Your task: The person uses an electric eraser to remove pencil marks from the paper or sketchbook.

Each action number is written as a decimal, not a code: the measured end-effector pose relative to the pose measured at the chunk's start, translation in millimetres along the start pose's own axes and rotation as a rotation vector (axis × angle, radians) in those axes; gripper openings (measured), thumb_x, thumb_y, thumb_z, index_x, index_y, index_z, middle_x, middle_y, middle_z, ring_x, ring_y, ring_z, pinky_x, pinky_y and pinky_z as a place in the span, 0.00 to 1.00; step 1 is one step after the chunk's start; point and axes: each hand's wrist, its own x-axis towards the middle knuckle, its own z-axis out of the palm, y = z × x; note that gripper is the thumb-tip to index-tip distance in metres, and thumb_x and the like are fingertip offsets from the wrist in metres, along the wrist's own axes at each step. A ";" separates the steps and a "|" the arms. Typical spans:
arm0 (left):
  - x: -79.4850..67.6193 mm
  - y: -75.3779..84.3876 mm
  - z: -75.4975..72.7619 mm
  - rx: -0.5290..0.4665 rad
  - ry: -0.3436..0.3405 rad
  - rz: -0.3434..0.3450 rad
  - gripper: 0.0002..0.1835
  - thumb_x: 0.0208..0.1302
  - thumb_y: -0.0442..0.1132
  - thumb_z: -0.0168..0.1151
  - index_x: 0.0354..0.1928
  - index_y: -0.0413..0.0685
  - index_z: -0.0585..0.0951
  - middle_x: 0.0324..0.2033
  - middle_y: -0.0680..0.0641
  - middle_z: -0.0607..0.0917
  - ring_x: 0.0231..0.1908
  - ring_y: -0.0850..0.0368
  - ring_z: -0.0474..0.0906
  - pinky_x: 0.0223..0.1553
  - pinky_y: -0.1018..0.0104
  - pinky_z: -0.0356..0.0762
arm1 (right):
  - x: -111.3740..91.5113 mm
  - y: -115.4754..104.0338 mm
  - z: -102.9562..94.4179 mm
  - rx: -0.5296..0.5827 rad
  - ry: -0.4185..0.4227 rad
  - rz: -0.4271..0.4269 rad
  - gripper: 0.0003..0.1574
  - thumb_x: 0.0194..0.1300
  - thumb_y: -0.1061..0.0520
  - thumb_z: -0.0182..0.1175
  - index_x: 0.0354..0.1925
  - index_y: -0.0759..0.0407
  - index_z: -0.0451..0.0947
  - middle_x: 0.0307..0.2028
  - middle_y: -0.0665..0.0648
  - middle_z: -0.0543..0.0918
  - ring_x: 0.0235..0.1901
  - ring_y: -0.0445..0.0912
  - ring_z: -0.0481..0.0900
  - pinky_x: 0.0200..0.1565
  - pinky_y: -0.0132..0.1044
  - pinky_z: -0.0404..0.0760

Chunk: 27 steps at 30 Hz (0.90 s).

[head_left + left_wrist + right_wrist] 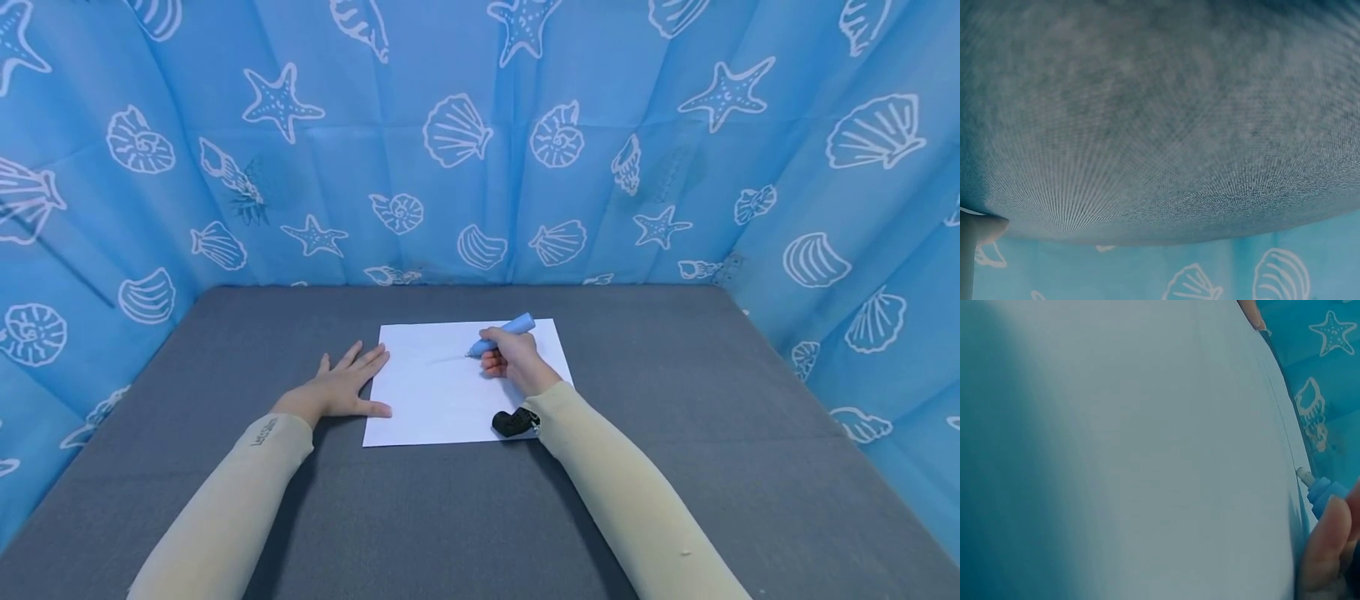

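Observation:
A white sheet of paper [427,400] lies on the grey tabletop. My right hand [517,360] grips a thick blue marker [521,323] over its right half, tip pointing left and down at the paper. The marker's pale tip [1304,476] meets the sheet in the right wrist view, where a thin line runs away from it. My left hand [345,387] rests with fingers spread at the paper's left edge, thumb and fingertips on the sheet. Only a bit of the left hand [991,229] shows in the left wrist view.
A grey cloth-covered table [465,517] surrounds the paper. Blue curtains [480,200] with white shells and starfish close off the back and both sides. A small black device [513,422] sits at the right wrist, above the paper's lower right corner.

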 end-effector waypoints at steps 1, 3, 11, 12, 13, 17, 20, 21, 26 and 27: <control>-0.2 0.2 -0.2 -0.002 0.000 0.001 0.62 0.51 0.76 0.58 0.77 0.47 0.47 0.76 0.44 0.44 0.73 0.36 0.30 0.62 0.27 0.23 | 0.1 0.1 -0.1 0.001 0.000 0.002 0.15 0.64 0.53 0.64 0.31 0.64 0.76 0.17 0.54 0.76 0.13 0.40 0.74 0.19 0.30 0.77; -0.8 0.6 -0.3 0.001 -0.002 0.001 0.61 0.51 0.76 0.58 0.77 0.47 0.47 0.76 0.44 0.44 0.73 0.36 0.30 0.62 0.27 0.23 | 0.7 0.3 -0.1 0.003 -0.001 0.005 0.14 0.64 0.53 0.64 0.31 0.64 0.76 0.17 0.54 0.76 0.13 0.40 0.74 0.19 0.30 0.77; -2.3 2.4 -0.9 0.003 -0.004 -0.002 0.60 0.53 0.75 0.58 0.77 0.47 0.47 0.76 0.43 0.44 0.73 0.36 0.30 0.61 0.27 0.23 | 1.6 0.5 -1.0 -0.004 -0.013 0.014 0.14 0.64 0.53 0.64 0.32 0.64 0.76 0.18 0.54 0.76 0.13 0.40 0.74 0.19 0.30 0.77; -2.4 2.5 -1.0 0.003 -0.004 -0.003 0.60 0.53 0.75 0.58 0.77 0.47 0.47 0.76 0.43 0.44 0.73 0.36 0.30 0.61 0.27 0.23 | 1.4 0.4 -1.0 -0.007 -0.016 0.014 0.14 0.64 0.53 0.64 0.32 0.64 0.76 0.18 0.54 0.76 0.13 0.40 0.74 0.19 0.30 0.77; -2.1 2.5 -0.9 0.002 -0.004 -0.002 0.60 0.52 0.75 0.58 0.77 0.47 0.47 0.76 0.43 0.44 0.73 0.36 0.30 0.61 0.27 0.23 | 1.2 0.4 -1.0 -0.009 -0.019 0.014 0.14 0.64 0.53 0.64 0.32 0.64 0.76 0.18 0.54 0.76 0.13 0.40 0.74 0.19 0.30 0.77; -0.7 1.6 0.0 -0.005 0.002 0.001 0.61 0.52 0.75 0.58 0.77 0.47 0.47 0.76 0.43 0.44 0.73 0.35 0.30 0.61 0.27 0.23 | 1.1 0.7 -1.1 -0.025 -0.039 0.013 0.14 0.64 0.53 0.63 0.32 0.64 0.76 0.18 0.54 0.76 0.13 0.40 0.73 0.19 0.30 0.77; -1.0 1.9 0.4 -0.003 0.004 0.002 0.60 0.52 0.75 0.58 0.77 0.47 0.47 0.76 0.43 0.44 0.73 0.35 0.30 0.61 0.27 0.23 | 0.9 1.3 -0.9 -0.024 -0.036 0.003 0.14 0.64 0.53 0.63 0.33 0.65 0.76 0.18 0.54 0.75 0.13 0.40 0.73 0.19 0.30 0.77; -1.2 2.0 0.4 -0.003 0.005 0.003 0.60 0.52 0.75 0.58 0.77 0.47 0.47 0.76 0.43 0.44 0.73 0.35 0.30 0.61 0.27 0.23 | 1.0 1.6 -0.7 -0.017 -0.029 -0.004 0.14 0.64 0.54 0.63 0.33 0.65 0.76 0.17 0.54 0.75 0.13 0.40 0.73 0.19 0.30 0.77; -1.8 1.8 0.6 -0.007 0.009 0.008 0.60 0.52 0.75 0.58 0.77 0.46 0.47 0.76 0.43 0.44 0.73 0.35 0.30 0.61 0.26 0.23 | 0.6 2.5 1.2 0.011 0.013 -0.036 0.15 0.64 0.54 0.63 0.35 0.66 0.74 0.17 0.54 0.76 0.12 0.40 0.74 0.18 0.31 0.77; -1.7 1.5 0.7 -0.010 0.010 0.009 0.61 0.52 0.75 0.59 0.77 0.46 0.47 0.76 0.43 0.44 0.73 0.35 0.30 0.61 0.26 0.23 | 0.4 2.6 1.3 0.007 0.013 -0.037 0.15 0.64 0.54 0.63 0.35 0.66 0.74 0.17 0.54 0.76 0.12 0.40 0.74 0.18 0.31 0.77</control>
